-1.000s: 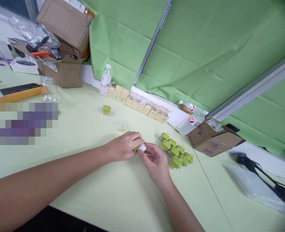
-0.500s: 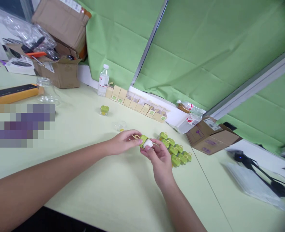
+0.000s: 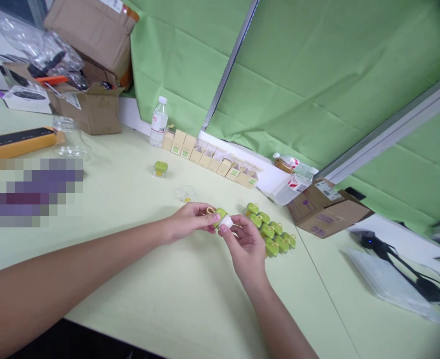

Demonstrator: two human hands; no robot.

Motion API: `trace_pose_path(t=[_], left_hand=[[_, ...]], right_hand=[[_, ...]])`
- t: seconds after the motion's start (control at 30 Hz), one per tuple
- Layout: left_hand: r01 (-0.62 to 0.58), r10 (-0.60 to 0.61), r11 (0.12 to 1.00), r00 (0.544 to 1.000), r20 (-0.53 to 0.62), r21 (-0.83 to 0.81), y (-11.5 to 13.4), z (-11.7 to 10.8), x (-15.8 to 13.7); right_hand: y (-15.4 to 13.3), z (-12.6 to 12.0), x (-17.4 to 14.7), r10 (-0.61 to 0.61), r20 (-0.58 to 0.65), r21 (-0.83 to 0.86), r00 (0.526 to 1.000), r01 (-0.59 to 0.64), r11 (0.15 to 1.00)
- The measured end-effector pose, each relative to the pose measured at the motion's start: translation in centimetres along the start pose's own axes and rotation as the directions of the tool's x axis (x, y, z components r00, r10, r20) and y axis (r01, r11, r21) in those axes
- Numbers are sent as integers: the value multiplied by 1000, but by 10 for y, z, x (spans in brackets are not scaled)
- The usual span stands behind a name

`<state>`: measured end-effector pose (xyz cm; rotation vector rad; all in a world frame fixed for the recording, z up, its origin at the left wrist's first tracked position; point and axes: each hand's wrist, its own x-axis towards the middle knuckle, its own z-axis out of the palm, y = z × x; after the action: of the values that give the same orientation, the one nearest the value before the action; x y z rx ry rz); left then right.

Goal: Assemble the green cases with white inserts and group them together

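Note:
Between both hands, above the table, is a small green case point(image 3: 220, 214) with a beige loop on its left side. My left hand point(image 3: 190, 222) is closed on this case, its thumb lying across the green surface. A white block-like piece point(image 3: 226, 222) sticks out of the case's right side. My right hand point(image 3: 247, 245) pinches that white piece with thumb and fingers. Just right of the hands stand several green-topped cases point(image 3: 267, 232) with loops, grouped in rows. A clear, lidless container point(image 3: 186, 193) with something yellow inside lies beyond my left hand.
Another green-topped clear case point(image 3: 160, 168) stands farther back. Small beige boxes point(image 3: 207, 157) line the wall beside a water bottle point(image 3: 159, 122). Cardboard boxes stand at left point(image 3: 92, 112) and right point(image 3: 317, 212). A glass jar point(image 3: 70, 139) and plastic bag point(image 3: 387, 281) are on the table.
The green case has turned slightly, with its loop showing more clearly. Both hands keep their grip in nearly the same place. The view has shifted a little.

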<state>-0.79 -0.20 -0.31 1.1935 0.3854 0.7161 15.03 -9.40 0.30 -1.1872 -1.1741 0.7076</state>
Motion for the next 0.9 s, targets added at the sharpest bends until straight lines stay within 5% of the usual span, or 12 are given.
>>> trace_pose_path(t=[0.9], left_hand=[[-68,69,997,998,-2,35,3,6,-4]], right_hand=[[4,1,-7,-109,-33,-108,993,105,989]])
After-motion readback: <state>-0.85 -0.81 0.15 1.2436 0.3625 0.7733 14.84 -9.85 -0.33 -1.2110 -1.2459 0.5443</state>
